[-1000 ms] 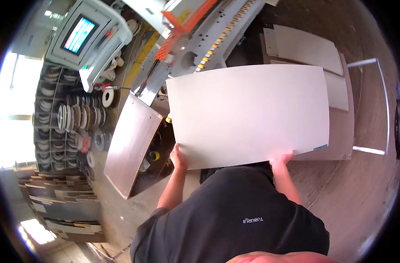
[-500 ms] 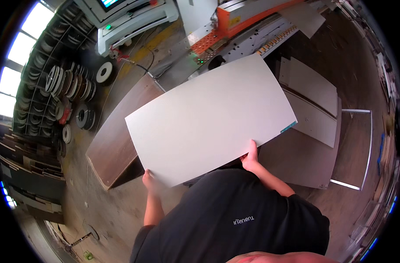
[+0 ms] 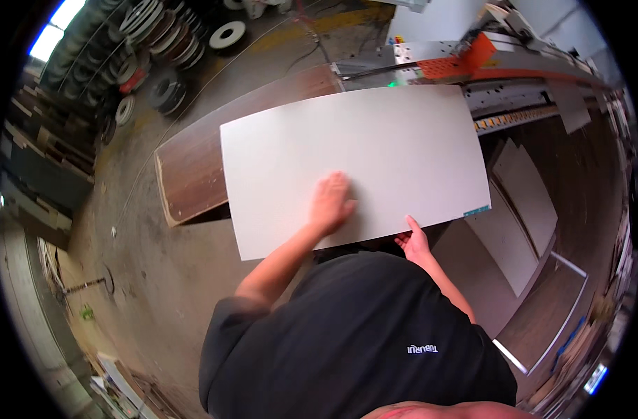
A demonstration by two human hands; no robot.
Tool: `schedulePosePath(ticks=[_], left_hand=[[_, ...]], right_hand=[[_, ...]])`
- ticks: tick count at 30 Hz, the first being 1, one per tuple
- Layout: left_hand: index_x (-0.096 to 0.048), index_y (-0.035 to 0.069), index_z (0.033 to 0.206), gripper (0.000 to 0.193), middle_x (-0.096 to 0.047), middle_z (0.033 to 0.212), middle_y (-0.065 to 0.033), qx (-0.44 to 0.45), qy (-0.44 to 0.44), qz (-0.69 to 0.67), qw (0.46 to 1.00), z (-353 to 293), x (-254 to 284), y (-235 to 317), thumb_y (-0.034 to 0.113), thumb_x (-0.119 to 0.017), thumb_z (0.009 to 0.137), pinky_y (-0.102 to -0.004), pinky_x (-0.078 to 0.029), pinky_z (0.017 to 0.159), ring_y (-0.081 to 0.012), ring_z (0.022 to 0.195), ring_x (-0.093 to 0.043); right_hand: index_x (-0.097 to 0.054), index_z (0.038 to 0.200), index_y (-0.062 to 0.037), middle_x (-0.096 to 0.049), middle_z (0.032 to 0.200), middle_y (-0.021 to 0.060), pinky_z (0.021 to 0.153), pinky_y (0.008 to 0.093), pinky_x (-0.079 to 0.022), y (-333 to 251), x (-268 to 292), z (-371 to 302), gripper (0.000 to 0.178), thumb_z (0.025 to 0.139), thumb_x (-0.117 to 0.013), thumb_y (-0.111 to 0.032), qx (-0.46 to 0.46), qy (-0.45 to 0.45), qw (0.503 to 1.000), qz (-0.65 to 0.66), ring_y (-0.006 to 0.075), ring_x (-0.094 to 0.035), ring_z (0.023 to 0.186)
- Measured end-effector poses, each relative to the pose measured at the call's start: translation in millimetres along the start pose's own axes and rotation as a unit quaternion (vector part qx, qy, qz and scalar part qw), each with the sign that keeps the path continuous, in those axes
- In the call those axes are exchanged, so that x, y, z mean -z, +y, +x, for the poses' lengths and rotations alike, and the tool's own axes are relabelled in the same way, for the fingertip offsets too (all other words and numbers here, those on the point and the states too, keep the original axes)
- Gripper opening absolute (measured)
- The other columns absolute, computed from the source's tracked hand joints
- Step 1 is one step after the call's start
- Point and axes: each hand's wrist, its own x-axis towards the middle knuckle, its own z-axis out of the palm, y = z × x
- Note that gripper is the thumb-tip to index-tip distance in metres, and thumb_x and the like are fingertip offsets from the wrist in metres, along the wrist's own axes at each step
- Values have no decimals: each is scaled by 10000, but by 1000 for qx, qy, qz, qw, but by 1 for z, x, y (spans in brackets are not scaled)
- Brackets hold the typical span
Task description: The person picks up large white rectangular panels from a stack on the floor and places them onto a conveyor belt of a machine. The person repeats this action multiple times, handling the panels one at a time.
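Note:
A large white panel (image 3: 284, 167) lies in front of me, its far left part over a brown wooden board surface (image 3: 200, 160). A teal strip (image 3: 477, 210) marks its near right corner. My left hand (image 3: 333, 204) is on or just over the panel's face, fingers stretched out and slightly blurred; whether the palm presses on it I cannot tell. At the near edge, right of the middle, my right hand (image 3: 415, 241) grips the panel, thumb on top and fingers curled beneath.
An edge-banding machine (image 3: 500, 64) with an orange part runs along the back right. White panels (image 3: 504, 227) are stacked at the right, near a pale metal frame (image 3: 574, 293). Rolls of banding (image 3: 162, 31) fill a rack at the far left. One roll (image 3: 227, 35) stands apart.
My left hand has let go of the panel's near left corner and moved onto its face. The panel has turned clockwise, and the whole view has swung right. My right hand keeps its grip.

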Motion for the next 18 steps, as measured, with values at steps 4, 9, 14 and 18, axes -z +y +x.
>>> schedulePosePath(ticks=[4, 9, 14, 18], left_hand=[[-329, 7, 1534, 778, -274, 1627, -182, -169, 7, 17, 985, 51, -37, 33, 471, -550, 949, -490, -146, 1245, -313, 1528, -209], [-232, 9, 1576, 855, -188, 1666, -155, 43, 61, 93, 993, 94, 3, -71, 561, -461, 965, -522, -92, 1246, -297, 1552, -132], [-289, -22, 1546, 812, -213, 1657, -164, 373, 189, 200, 886, -12, 74, -253, 563, -416, 998, -501, -93, 1237, -281, 1550, -131], [-383, -12, 1497, 707, -354, 1593, -162, 441, 186, 226, 848, -129, 89, -261, 490, -473, 1007, -498, -230, 1191, -297, 1489, -286]], right_hand=[[-617, 1111, -128, -639, 953, 24, 699, 332, -520, -4, -2, -3, 310, 942, -687, -379, -14, -9, 1000, 6, 158, -624, 833], [-624, 1100, -121, -642, 952, 9, 690, 323, -519, -7, 1, -2, 301, 947, -680, -374, -11, -20, 1000, -19, 149, -631, 858], [-629, 1105, -103, -661, 966, 16, 682, 311, -521, -8, 2, -4, 317, 950, -677, -375, -12, -33, 998, -52, 145, -643, 856], [-626, 1109, -77, -673, 988, 39, 666, 311, -532, -8, 1, -9, 318, 957, -674, -352, 2, -55, 993, -100, 152, -652, 852]])
